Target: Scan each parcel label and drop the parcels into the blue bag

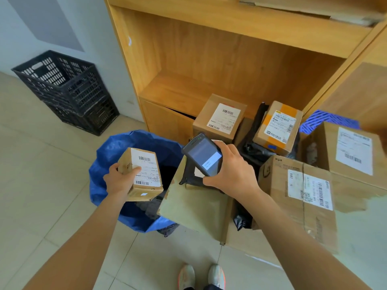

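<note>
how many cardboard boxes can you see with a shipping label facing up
5: one box held in the left hand over the blue bag, two by the shelf, two at right. Others may be hidden.

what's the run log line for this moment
left hand: holds parcel over blue bag | right hand: holds scanner | drop: pending

The mouth of the blue bag [109, 155] is being left open at the left, while its right edge is being crowded by a tilted cardboard flap [188, 210] and stacked parcels [297, 193].
</note>
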The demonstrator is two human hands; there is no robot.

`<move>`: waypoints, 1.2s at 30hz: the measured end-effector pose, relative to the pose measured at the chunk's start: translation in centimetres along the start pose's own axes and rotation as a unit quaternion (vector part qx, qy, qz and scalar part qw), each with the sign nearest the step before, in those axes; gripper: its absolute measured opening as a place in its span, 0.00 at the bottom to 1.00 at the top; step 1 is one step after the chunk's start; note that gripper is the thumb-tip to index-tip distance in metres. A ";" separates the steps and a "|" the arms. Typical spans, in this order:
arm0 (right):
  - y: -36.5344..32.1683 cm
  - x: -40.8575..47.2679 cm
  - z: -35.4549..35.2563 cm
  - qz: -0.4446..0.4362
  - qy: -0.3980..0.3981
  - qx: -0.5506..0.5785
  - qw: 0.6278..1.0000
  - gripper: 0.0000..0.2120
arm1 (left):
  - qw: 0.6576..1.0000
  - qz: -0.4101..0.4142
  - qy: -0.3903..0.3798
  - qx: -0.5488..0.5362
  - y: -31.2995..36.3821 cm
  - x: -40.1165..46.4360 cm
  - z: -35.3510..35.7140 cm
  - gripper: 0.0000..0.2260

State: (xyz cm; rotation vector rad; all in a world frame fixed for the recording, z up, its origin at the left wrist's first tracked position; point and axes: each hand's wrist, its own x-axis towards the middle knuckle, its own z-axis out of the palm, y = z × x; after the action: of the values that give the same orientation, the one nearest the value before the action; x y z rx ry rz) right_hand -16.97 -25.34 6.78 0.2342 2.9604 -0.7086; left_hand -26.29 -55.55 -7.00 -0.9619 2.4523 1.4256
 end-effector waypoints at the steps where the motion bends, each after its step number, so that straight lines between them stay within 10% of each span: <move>1: 0.1 -0.1 0.0 0.001 -0.003 -0.002 1.000 0.47 | 1.000 0.002 -0.003 0.002 -0.1 0.0 0.1 0.40; 21: -9.7 4.4 10.8 -0.008 -0.140 0.010 0.990 0.52 | 0.995 -0.001 0.055 -0.085 -1.0 -1.1 -3.8 0.30; 28: -10.2 5.4 10.7 -0.080 -0.134 0.031 0.987 0.46 | 0.897 -0.089 -0.245 -0.358 2.1 -3.7 -3.4 0.22; 36: -8.5 5.7 7.7 -0.127 -0.087 -0.037 0.987 0.48 | 0.831 -0.130 -0.283 -0.461 5.6 -6.1 -1.1 0.16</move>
State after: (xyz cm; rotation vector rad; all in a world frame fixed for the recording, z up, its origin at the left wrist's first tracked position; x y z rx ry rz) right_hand -23.65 -35.60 2.96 -0.2037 2.8683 -0.6059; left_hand -24.62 -51.77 0.21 -0.7555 1.1075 2.3743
